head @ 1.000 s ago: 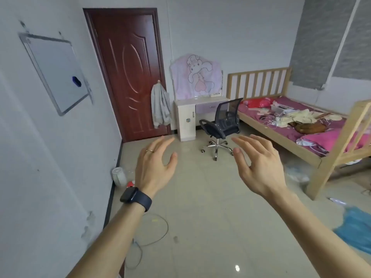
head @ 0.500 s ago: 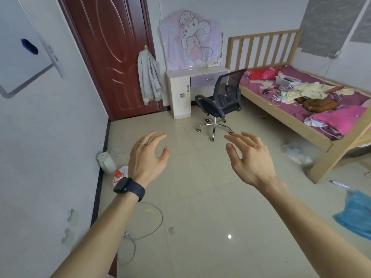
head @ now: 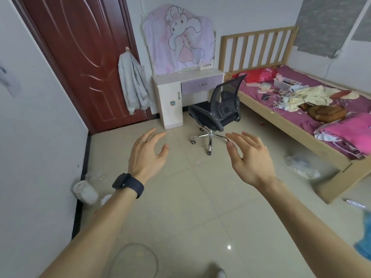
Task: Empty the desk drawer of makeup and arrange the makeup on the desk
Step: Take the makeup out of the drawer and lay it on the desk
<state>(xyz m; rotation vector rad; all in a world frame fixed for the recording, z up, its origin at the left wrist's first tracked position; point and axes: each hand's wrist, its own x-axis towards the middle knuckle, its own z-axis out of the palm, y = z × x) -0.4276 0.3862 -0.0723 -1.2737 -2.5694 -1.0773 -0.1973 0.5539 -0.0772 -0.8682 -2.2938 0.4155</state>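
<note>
left hand (head: 147, 155): hovering above the floor (head: 190, 197), fingers spread and loosely bent, gripping nothing (ring (head: 142, 141) on one finger, dark watch (head: 128, 183) at the wrist)
right hand (head: 251, 157): hanging level with the left hand and well apart from it, fingers fanned and relaxed, touching nothing
desk (head: 186, 75): standing against the far wall, between the door (head: 80, 57) and the bed (head: 291, 131)
drawer (head: 201, 84): sitting closed under the desk top on its right side, lilac front facing the room
makeup: impossible to place, the closed drawer front hiding whatever is lying inside
chair (head: 215, 117): standing just in front of the desk, backrest on the bed side
cloth (head: 178, 37): draping over the upright panel behind the desk, showing a cartoon rabbit
jacket (head: 132, 87): hanging at the door, just left of the desk
</note>
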